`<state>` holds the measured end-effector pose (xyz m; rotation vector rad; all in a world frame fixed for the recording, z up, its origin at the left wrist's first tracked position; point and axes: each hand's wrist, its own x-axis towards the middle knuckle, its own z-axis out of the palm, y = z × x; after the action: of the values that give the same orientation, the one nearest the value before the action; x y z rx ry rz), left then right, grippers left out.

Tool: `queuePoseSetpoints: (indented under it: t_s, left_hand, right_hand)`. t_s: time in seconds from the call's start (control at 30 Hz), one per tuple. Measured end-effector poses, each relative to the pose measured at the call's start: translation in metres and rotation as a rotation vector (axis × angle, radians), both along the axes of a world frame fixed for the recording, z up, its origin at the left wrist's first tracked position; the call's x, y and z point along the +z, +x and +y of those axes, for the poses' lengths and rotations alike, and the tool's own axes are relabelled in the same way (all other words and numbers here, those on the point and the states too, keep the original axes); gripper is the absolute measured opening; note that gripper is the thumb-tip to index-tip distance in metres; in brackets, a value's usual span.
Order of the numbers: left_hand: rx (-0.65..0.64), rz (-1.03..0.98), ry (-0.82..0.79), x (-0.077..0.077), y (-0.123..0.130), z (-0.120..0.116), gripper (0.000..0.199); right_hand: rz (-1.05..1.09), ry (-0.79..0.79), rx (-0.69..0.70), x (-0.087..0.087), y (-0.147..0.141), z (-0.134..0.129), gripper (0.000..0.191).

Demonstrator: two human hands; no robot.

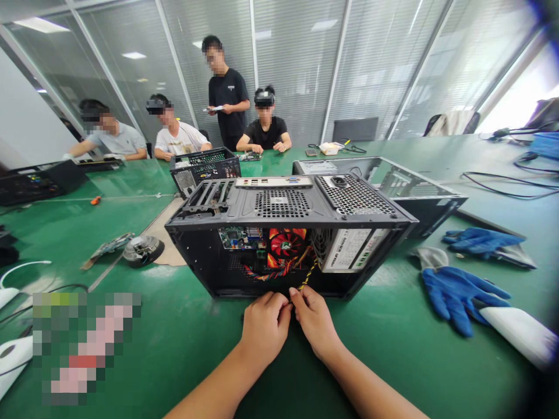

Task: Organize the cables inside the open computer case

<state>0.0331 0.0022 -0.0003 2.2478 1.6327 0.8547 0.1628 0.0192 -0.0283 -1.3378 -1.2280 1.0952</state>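
A black computer case [288, 224] lies on its side in front of me, its open side facing me. Inside are a red-and-black cooling fan [286, 247], part of a motherboard [242, 238], a labelled power supply [351, 250] and a bundle of coloured wires [268, 273]. A twisted yellow-and-black cable [309, 274] comes down out of the case to my right hand [318, 323], whose fingers are pinched on it. My left hand [266, 326] is closed as well, fingertips almost touching the right ones. A small dark piece shows between them, too hidden to name.
Blue work gloves [456, 291] and a white object [519, 331] lie at right. Behind stands another open case [419, 192]. At left are a round metal part [143, 249], cardboard [172, 253] and white devices with cables [15, 361]. Several people are across the green table [174, 361].
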Motion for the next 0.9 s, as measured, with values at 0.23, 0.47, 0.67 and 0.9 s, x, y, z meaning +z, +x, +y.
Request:
queuePoseSetpoints:
  t_s: [0.23, 0.47, 0.67, 0.9]
  left_hand:
    - [-0.002, -0.006, -0.021, -0.0009, -0.0007, 0.0012, 0.011]
    - [0.005, 0.032, -0.049, 0.0016, -0.0002, 0.0000, 0.011]
    - [-0.011, 0.039, -0.005, 0.0025, -0.0001, 0.0006, 0.012]
    - [-0.020, 0.034, 0.068, -0.0009, 0.0006, 0.0002, 0.010]
  right_hand:
    - [0.016, -0.013, 0.005, 0.0011, -0.0001, -0.0012, 0.041]
    - [0.049, -0.020, 0.014, 0.0006, -0.0007, -0.0004, 0.041]
    - [0.025, -0.013, -0.005, 0.0000, -0.0004, -0.0002, 0.041]
    - [0.004, 0.008, -0.007, -0.0022, 0.0002, 0.0001, 0.040]
